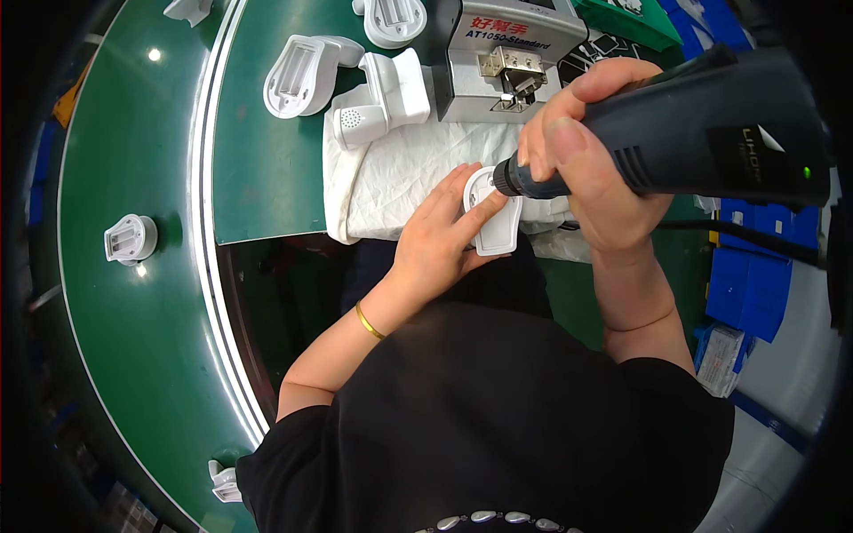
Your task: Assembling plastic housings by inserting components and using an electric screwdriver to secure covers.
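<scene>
My right hand (613,182) is wrapped round a dark electric screwdriver (702,133), which lies tilted with a green light at its rear end. Its tip meets the rounded upper part of a white plastic housing (496,233). That housing is gripped by my left hand (431,240), with the thumb laid across it near the tip and the other fingers behind its left edge. Under and beyond the hands spreads a white cloth (400,182). The exact spot where the bit touches is partly hidden by the thumb and the screwdriver's nose.
White plastic housings (386,98) stand beyond the cloth, at its left. A grey boxy machine (471,75) with a metal feed head is behind my hands. On the left runs a green conveyor (115,329) carrying separate white housings (131,240). Blue bins (746,275) are at right, near a black cable (746,233).
</scene>
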{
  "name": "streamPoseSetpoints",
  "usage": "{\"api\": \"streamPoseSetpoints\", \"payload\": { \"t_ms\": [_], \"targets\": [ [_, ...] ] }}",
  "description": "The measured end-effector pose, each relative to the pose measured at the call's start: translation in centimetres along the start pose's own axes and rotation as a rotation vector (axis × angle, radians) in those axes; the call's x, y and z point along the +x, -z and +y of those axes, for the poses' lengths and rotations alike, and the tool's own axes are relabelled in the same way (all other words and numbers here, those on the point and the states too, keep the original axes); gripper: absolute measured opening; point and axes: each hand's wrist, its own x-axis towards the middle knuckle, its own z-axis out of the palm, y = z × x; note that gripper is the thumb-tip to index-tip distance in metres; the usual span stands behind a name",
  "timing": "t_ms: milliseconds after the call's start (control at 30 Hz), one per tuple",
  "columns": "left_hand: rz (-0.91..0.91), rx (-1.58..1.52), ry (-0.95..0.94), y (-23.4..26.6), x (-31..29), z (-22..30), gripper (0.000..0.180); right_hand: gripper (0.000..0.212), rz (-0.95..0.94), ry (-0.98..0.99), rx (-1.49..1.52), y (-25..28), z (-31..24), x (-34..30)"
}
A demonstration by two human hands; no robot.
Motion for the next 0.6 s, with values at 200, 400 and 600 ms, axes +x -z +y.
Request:
{"api": "streamPoseSetpoints", "payload": {
  "t_ms": [200,400,600],
  "targets": [
    [-0.034,0.013,0.016,0.2,0.2,0.3,0.081,0.045,-0.048,-0.078,-0.125,0.4,-0.6,1.0],
    [-0.056,0.043,0.035,0.2,0.1,0.7,0.078,0.040,-0.125,0.083,-0.298,0.5,-0.9,0.4],
    [-0.068,0.087,0.030,0.4,-0.1,1.2,0.079,0.040,-0.082,-0.025,-0.153,1.5,-1.8,1.6]
  ]
}}
